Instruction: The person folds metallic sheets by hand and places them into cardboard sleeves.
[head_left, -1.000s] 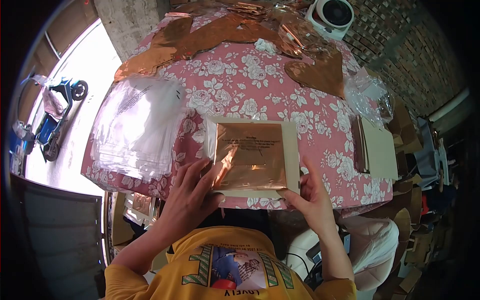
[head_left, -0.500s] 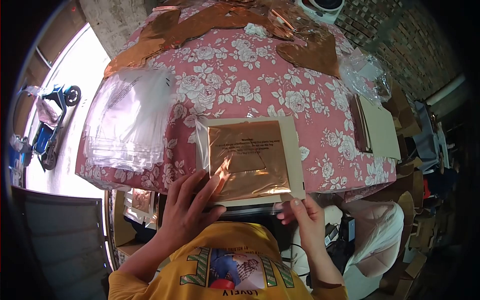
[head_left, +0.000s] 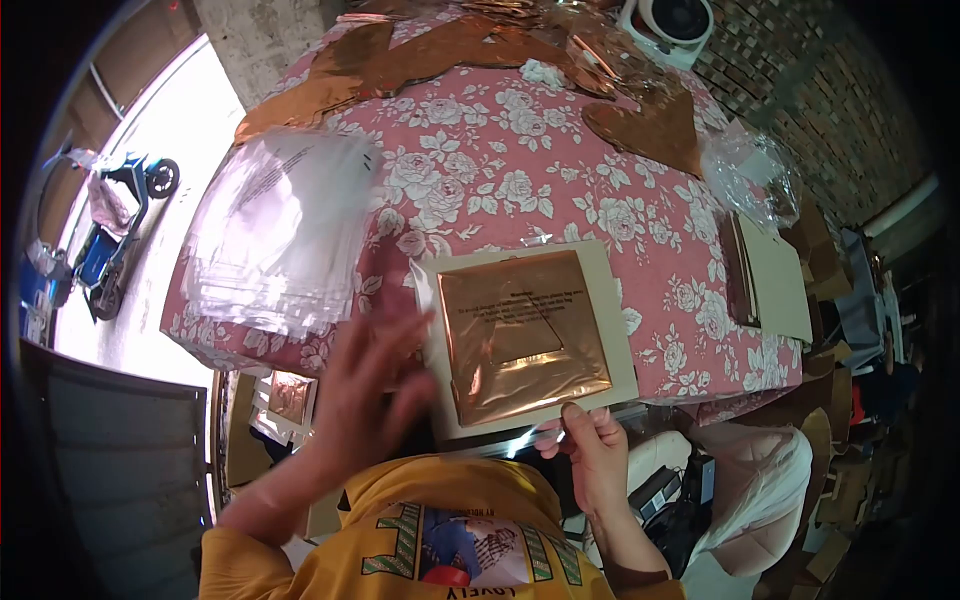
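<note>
A clear plastic bag (head_left: 520,305) with a printed warning lies at the table's near edge. Inside it are a copper-coloured foil sheet (head_left: 590,345) and a larger cream card (head_left: 622,345) behind it. My right hand (head_left: 597,450) pinches the bag's lower edge between thumb and fingers. Just left of the bag, my left hand (head_left: 360,400) is blurred by motion, its fingers spread and holding nothing. A stack of clear plastic bags (head_left: 275,235) lies farther left.
The table has a pink floral cloth (head_left: 470,130). Copper-coloured sheets (head_left: 430,65) lie along the far side. Cream cards (head_left: 770,280) and crumpled clear plastic (head_left: 750,175) are at the right. A white-covered chair (head_left: 770,480) stands at the lower right.
My left hand has come off the bag's left side and moved down and left. The bag is tilted slightly, its lower edge still pinched by my right hand. The camera view has shifted.
</note>
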